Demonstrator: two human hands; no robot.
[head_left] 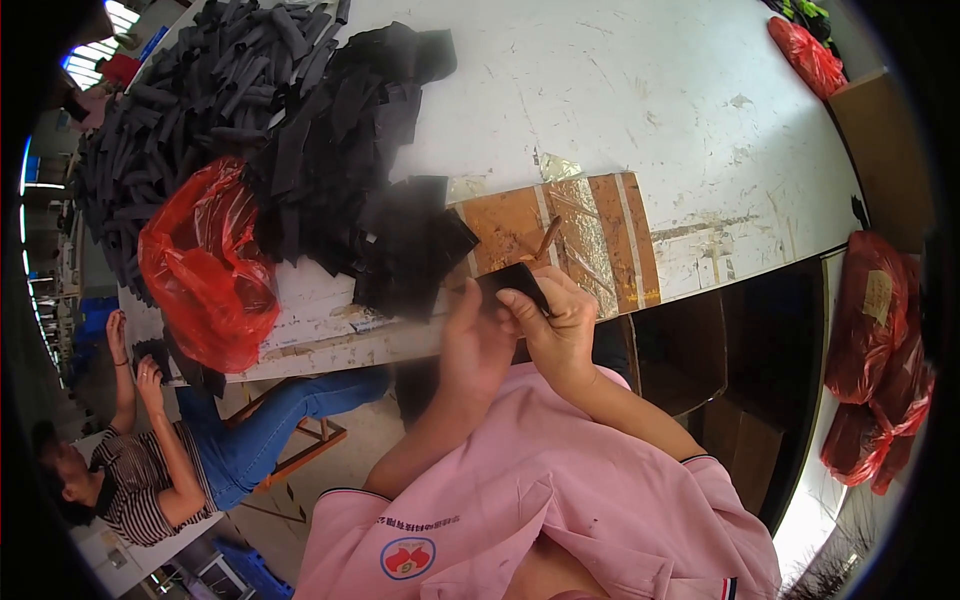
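Holding one small black piece (515,282) at the tabletop (650,110) edge, I see my left hand (475,345) and right hand (555,325) with fingers closed on it. Beyond, a loose black stack (410,245), then a large heap (210,90), apparently much left.

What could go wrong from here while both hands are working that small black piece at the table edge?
1. The black piece is pinched between the left hand and right hand right over the table edge; a slip would likely drop it to the floor.
2. The loose stack of black pieces sits close beside the hands; a nudge might spill it.
3. The red plastic bag overhangs the edge and may slide off.
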